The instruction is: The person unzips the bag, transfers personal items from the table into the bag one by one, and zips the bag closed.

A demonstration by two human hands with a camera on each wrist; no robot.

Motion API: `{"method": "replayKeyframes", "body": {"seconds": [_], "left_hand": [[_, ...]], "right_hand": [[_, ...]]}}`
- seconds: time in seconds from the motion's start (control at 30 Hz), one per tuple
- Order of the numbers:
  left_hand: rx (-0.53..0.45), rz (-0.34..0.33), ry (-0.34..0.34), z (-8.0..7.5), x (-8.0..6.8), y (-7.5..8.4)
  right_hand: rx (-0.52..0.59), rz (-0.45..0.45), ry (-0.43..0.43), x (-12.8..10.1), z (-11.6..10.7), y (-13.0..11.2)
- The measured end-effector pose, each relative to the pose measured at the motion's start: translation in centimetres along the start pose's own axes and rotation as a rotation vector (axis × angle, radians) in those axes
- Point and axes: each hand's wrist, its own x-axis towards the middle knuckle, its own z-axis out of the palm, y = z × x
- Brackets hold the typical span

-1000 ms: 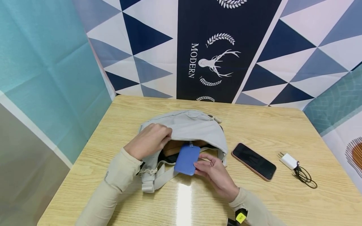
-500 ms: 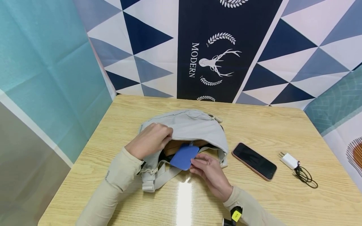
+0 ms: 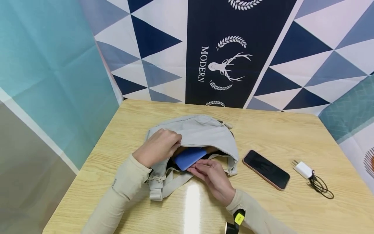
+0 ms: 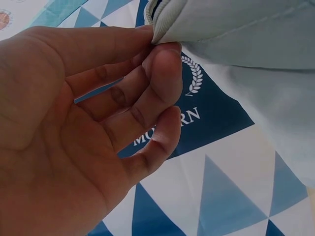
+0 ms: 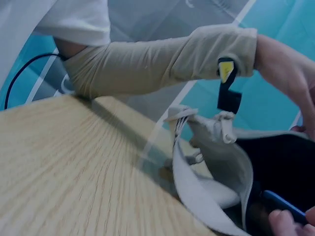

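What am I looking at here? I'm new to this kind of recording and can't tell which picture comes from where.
There is no machine: a person works with two bare hands and wears three cameras. The wide picture comes from the head camera, looking down at a light wooden table. The other two come from cameras on each wrist, so they look close and skewed.

The left hand pinches the upper edge of a pale grey fabric bag, holding its mouth open; the left wrist view shows that edge between thumb and fingers. The right hand holds a flat blue rectangular case, partly inside the bag's opening.

To the bag's right lie a black smartphone with a pinkish rim and a white charger plug with a coiled black cable.
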Motion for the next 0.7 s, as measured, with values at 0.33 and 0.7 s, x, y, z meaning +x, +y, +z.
{"method": "replayKeyframes", "body": {"seconds": [0.33, 0.7], "left_hand": [[0.017, -0.010, -0.014, 0.15, 0.17, 0.17], [-0.004, -0.021, -0.033, 0.25, 0.10, 0.27]], "right_hand": [[0.134, 0.070, -0.221, -0.41, 0.05, -0.82], [0.075, 0.078, -0.317, -0.37, 0.48, -0.99]]}}
